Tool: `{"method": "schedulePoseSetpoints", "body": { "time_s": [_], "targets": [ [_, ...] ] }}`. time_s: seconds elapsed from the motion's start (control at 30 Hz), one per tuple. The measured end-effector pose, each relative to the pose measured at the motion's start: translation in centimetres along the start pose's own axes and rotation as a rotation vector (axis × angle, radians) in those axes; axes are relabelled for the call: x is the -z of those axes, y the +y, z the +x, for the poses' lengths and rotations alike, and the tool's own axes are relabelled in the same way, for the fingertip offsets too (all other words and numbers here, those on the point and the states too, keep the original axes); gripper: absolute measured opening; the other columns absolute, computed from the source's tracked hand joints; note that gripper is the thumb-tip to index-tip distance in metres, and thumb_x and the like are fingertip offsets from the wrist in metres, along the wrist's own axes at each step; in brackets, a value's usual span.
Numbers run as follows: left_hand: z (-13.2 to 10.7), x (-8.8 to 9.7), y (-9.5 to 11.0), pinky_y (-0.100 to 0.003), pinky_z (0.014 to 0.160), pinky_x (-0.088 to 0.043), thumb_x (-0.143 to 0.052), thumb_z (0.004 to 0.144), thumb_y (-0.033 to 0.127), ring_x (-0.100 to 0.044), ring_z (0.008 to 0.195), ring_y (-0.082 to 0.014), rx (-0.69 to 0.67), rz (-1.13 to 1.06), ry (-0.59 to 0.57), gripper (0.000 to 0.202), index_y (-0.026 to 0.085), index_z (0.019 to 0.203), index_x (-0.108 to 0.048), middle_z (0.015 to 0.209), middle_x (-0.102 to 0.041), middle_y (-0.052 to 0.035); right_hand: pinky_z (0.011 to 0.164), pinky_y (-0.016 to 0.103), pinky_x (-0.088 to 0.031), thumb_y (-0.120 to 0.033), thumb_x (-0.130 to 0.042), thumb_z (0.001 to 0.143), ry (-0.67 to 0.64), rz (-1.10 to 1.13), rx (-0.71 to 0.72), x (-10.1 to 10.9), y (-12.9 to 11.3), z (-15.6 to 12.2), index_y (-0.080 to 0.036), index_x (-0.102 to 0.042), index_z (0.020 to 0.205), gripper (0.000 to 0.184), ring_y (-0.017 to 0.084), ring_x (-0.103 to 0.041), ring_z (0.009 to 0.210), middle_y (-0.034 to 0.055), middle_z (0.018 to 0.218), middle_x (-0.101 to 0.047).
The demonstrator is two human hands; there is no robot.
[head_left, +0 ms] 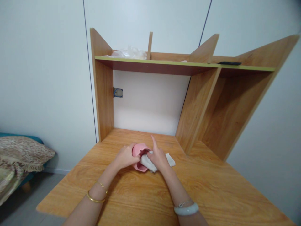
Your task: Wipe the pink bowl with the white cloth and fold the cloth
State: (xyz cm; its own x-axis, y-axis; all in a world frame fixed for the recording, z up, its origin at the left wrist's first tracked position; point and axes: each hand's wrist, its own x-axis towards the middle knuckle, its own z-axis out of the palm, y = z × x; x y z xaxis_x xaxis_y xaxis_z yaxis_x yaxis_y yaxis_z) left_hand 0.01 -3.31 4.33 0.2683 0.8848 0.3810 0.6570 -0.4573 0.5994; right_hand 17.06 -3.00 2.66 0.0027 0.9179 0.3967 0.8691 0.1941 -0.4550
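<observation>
A pink, hollow, faceted container (pixel 141 147) lies tipped on its side on the wooden desk, its opening turned to the right. My left hand (pixel 127 157) grips its left wall, with the thumb at the rim. In my right hand (pixel 158 157) is a white cloth (pixel 147 162), pinched between thumb and fingers, while the index finger points up and away. Part of the cloth sits at the mouth of the pink container, and another end sticks out to the right behind my hand. The inside of the container is mostly hidden by the cloth and my fingers.
The desk (pixel 141 201) carries a wooden shelf unit (pixel 105 100) at its back. On the upper shelf lie a clear plastic bag (pixel 129 53) and a dark flat object (pixel 229 63). A wall socket box (pixel 118 92) shows behind. A blanket-covered seat (pixel 21 153) stands at left.
</observation>
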Motion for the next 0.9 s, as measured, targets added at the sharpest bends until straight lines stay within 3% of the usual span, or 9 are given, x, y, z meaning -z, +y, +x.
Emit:
{"method": "schedulePoseSetpoints", "body": {
  "time_s": [0.1, 0.2, 0.33, 0.4, 0.5, 0.6, 0.73, 0.8, 0.9],
  "targets": [
    [-0.2, -0.4, -0.5, -0.034, 0.08, -0.045, -0.059, 0.067, 0.039, -0.059, 0.09, -0.0256, -0.012, -0.039, -0.022, 0.052, 0.017, 0.114, -0.054, 0.1, -0.064, -0.0099, 0.057, 0.024, -0.038, -0.02, -0.05, 0.072, 0.003, 0.076, 0.007, -0.3, 0.4, 0.1, -0.016, -0.02, 0.136, 0.071, 0.018, -0.059, 0.062, 0.0008, 0.065, -0.062],
    [-0.1, -1.4, -0.9, -0.037, 0.086, -0.043, -0.057, 0.071, 0.044, -0.056, 0.098, -0.0246, -0.002, -0.26, 0.041, 0.07, 0.017, 0.131, -0.035, 0.112, -0.057, -0.0119, 0.057, 0.026, -0.041, -0.022, -0.048, 0.072, 0.102, 0.265, -0.065, -0.5, 1.1, 0.6, -0.014, -0.021, 0.136, 0.069, 0.018, -0.058, 0.061, 0.0011, 0.067, -0.062],
    [0.1, -3.3, -0.7, -0.035, 0.079, -0.048, -0.061, 0.07, 0.042, -0.057, 0.096, -0.0205, -0.008, -0.704, 0.028, 0.089, 0.02, 0.137, -0.006, 0.125, -0.043, -0.016, 0.073, 0.03, -0.045, -0.026, -0.049, 0.072, 0.328, 0.522, -0.185, -1.2, 1.8, 1.4, -0.013, -0.033, 0.128, 0.06, 0.02, -0.059, 0.087, 0.0098, 0.1, -0.062],
    [0.1, -4.1, -0.3, -0.033, 0.079, -0.049, -0.063, 0.069, 0.042, -0.055, 0.1, -0.0202, -0.045, -0.813, -0.014, 0.089, 0.022, 0.135, -0.008, 0.132, -0.035, -0.0167, 0.078, 0.03, -0.044, -0.029, -0.051, 0.071, 0.361, 0.661, -0.209, -1.8, 1.9, 1.6, -0.014, -0.041, 0.119, 0.052, 0.02, -0.057, 0.094, 0.0106, 0.107, -0.06],
    [-0.1, -4.9, 0.3, -0.031, 0.084, -0.047, -0.058, 0.074, 0.042, -0.052, 0.105, -0.0189, -0.102, -0.867, 0.012, 0.075, 0.02, 0.131, -0.014, 0.129, -0.039, -0.0148, 0.073, 0.029, -0.047, -0.034, -0.056, 0.067, 0.258, 0.857, -0.249, -2.5, 1.3, 1.6, -0.015, -0.046, 0.111, 0.049, 0.019, -0.061, 0.087, 0.0095, 0.099, -0.064],
    [-0.3, -4.9, 0.3, -0.03, 0.078, -0.049, -0.055, 0.075, 0.04, -0.058, 0.092, -0.0172, -0.062, -0.749, 0.093, 0.069, 0.017, 0.128, -0.019, 0.114, -0.053, -0.0117, 0.067, 0.029, -0.049, -0.037, -0.062, 0.062, 0.156, 0.95, -0.262, -2.7, 0.5, 1.3, -0.015, -0.048, 0.106, 0.052, 0.02, -0.063, 0.079, 0.0095, 0.092, -0.066],
    [-0.4, -4.0, -0.4, -0.033, 0.074, -0.048, -0.058, 0.07, 0.039, -0.06, 0.081, -0.0198, -0.007, -0.357, 0.173, 0.068, 0.014, 0.126, -0.03, 0.102, -0.06, -0.0101, 0.066, 0.029, -0.048, -0.037, -0.062, 0.061, 0.023, 0.867, -0.101, -2.0, 0.2, 1.2, -0.016, -0.056, 0.091, 0.038, 0.02, -0.063, 0.076, 0.008, 0.086, -0.067],
    [-0.4, -3.5, -0.6, -0.035, 0.08, -0.045, -0.057, 0.07, 0.039, -0.058, 0.09, -0.0224, -0.018, -0.22, 0.197, 0.065, 0.015, 0.126, -0.034, 0.107, -0.059, -0.0104, 0.065, 0.03, -0.047, -0.036, -0.066, 0.058, 0.051, 0.687, -0.148, -1.4, 0.6, 1.3, -0.015, -0.054, 0.102, 0.05, 0.021, -0.063, 0.077, 0.0076, 0.085, -0.067],
    [-0.4, -2.9, -0.4, -0.035, 0.081, -0.043, -0.054, 0.07, 0.039, -0.058, 0.092, -0.0249, 0.006, -0.058, 0.153, 0.062, 0.016, 0.126, -0.038, 0.105, -0.061, -0.0099, 0.062, 0.029, -0.044, -0.034, -0.069, 0.057, 0.137, 0.35, -0.25, -0.5, 1.1, 1.3, -0.012, -0.036, 0.126, 0.08, 0.023, -0.063, 0.079, 0.0094, 0.085, -0.066]
  ]
}}
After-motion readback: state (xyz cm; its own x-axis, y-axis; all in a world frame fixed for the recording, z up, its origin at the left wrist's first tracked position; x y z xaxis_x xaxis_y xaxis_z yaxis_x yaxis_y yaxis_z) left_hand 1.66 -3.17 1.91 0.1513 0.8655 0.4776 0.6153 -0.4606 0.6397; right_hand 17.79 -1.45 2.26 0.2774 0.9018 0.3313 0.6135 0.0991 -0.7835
